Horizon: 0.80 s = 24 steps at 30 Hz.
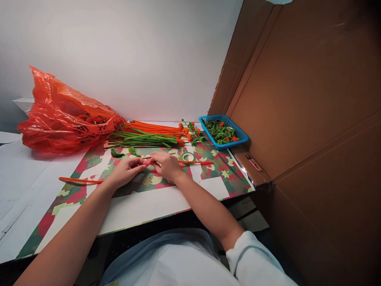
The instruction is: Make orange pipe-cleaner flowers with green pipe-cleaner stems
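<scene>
My left hand (126, 171) and my right hand (167, 165) meet over the patterned board, fingertips pinched together on orange pipe cleaners. One orange pipe cleaner (196, 162) sticks out to the right past my right hand. Another orange length (80, 180) shows to the left, passing behind my left wrist; whether it is the same piece is hidden. A roll of green tape (188, 157) lies just beyond my right hand. Two curled green pipe-cleaner pieces, a dark one (117, 153) and a brighter leaf-like one (133, 151), rest beyond my left hand.
Bundles of orange (154, 127) and green pipe cleaners (143, 139) lie at the back. A red plastic bag (65, 115) stands left. Orange flowers (186, 131) lie near a blue basket (247, 139) of green pieces. A pink cutter (253, 163) lies by the cardboard wall (312, 99).
</scene>
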### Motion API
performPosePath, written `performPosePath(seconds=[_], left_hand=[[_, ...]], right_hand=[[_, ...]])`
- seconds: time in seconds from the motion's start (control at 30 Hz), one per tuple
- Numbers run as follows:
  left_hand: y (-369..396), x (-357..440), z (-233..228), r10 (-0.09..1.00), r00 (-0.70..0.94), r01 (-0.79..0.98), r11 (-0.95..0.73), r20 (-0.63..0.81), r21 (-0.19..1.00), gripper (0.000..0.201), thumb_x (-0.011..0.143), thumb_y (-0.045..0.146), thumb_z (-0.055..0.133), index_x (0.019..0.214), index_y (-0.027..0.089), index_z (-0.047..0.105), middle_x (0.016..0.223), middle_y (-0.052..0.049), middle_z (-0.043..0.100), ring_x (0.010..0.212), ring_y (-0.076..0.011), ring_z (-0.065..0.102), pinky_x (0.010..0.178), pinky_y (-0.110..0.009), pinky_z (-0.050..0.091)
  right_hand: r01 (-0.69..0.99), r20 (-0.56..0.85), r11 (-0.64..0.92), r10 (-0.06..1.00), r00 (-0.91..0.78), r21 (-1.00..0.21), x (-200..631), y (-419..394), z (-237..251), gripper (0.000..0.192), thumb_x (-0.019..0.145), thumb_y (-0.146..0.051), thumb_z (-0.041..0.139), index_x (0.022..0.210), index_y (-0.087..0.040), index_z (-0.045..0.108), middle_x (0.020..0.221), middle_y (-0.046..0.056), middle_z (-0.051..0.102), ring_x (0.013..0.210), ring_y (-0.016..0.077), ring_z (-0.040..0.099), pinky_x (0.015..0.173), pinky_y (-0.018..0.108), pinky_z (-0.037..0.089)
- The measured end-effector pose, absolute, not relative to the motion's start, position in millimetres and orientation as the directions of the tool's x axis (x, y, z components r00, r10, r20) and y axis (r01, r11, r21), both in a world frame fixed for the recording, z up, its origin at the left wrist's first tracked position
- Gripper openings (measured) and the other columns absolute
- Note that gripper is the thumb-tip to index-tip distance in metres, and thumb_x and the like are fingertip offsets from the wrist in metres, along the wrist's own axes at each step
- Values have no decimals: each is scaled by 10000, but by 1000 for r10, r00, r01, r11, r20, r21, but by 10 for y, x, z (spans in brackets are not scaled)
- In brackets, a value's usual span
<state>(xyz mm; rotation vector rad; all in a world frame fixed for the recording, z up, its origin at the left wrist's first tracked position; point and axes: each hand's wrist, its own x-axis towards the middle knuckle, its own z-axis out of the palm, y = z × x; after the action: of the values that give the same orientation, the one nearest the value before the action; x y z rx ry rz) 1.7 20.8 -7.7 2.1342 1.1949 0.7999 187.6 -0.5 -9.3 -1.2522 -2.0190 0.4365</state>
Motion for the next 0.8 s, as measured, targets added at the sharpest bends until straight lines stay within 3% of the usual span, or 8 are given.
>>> performPosePath(seconds=[0.23,0.57,0.8], left_hand=[[140,57,-26,924,335,413,-322,186,852,419,691,568,673,798,163,668,703,-20,657,512,-107,498,444,-205,395],[167,19,-60,906,364,369,-354,217,859,419,692,538,697,881,165,728,897,-99,751,782,-215,679,669,-275,550],[170,4,-100,908,345,364,-365,240,857,415,700,549,706,888,181,747,859,-82,754,722,-188,667,593,-244,528]], right_hand=[[614,394,449,889,-233,-650,1883,-1,-92,100,853,-158,600,863,-219,679,1000,4,719,974,167,651,754,246,457],[556,386,431,900,-204,-711,1898,36,-121,81,842,-176,608,827,-214,678,948,7,728,911,162,662,762,248,486],[520,383,426,903,-194,-741,1907,72,-169,75,834,-180,615,808,-212,678,937,17,726,945,172,661,808,268,510]])
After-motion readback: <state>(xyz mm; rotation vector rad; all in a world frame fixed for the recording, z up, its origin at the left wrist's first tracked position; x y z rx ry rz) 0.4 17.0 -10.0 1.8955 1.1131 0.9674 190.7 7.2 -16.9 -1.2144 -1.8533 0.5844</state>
